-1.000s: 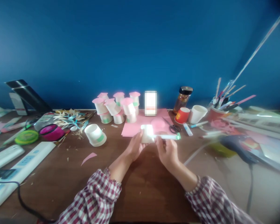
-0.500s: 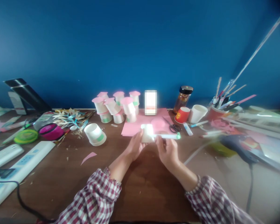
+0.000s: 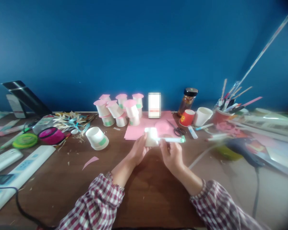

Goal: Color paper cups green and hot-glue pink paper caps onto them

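My left hand (image 3: pixel 139 148) is closed around the side of a small white paper cup (image 3: pixel 150 136). My right hand (image 3: pixel 172 155) grips a white marker-like stick with a green end (image 3: pixel 172 140), held level. The stick's left end meets the cup's right side; whether it presses on it I cannot make out. Just beyond both hands lie pink paper sheets (image 3: pixel 134 132) with a pink round piece (image 3: pixel 161 125) and black-handled scissors (image 3: pixel 180 131). To the left, a white cup with a green patch (image 3: pixel 96 138) stands near a pink paper scrap (image 3: pixel 90 162).
Stacked white cups with pink tops (image 3: pixel 132 110) stand by the wall. A jar (image 3: pixel 188 101), a red cup (image 3: pixel 187 118) and a white cup (image 3: pixel 203 116) are at back right, beside a pen holder (image 3: pixel 222 115). A power strip (image 3: pixel 21 175) lies left; a dark corded tool (image 3: pixel 244 151) lies right.
The view has shifted very slightly, so the tabletop things sit a little further left. Both hands keep nearly the same pose on the cup and stick.
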`<control>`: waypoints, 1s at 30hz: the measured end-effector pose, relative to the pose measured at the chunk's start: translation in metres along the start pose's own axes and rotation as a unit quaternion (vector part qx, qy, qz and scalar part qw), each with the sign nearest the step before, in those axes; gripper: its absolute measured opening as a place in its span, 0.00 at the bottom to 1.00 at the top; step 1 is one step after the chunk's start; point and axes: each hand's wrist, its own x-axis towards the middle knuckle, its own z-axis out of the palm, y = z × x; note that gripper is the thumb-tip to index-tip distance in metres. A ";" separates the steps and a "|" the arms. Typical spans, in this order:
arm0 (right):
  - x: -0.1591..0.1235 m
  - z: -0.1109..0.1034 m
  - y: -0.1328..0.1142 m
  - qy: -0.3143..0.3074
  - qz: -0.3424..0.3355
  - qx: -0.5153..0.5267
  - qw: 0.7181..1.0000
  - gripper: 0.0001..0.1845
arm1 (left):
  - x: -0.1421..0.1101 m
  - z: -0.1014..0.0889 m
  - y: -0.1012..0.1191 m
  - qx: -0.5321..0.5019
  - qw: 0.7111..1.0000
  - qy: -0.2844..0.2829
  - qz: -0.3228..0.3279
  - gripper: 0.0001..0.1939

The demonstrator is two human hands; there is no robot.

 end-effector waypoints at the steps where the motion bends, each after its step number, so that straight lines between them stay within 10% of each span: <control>1: 0.000 0.000 0.000 -0.001 0.000 -0.001 1.000 0.11 | 0.000 0.000 0.000 -0.001 1.000 0.001 0.000 0.23; 30: -0.001 0.001 0.001 0.020 -0.060 -0.025 0.998 0.07 | 0.001 0.001 0.001 -0.008 0.999 0.035 -0.004 0.21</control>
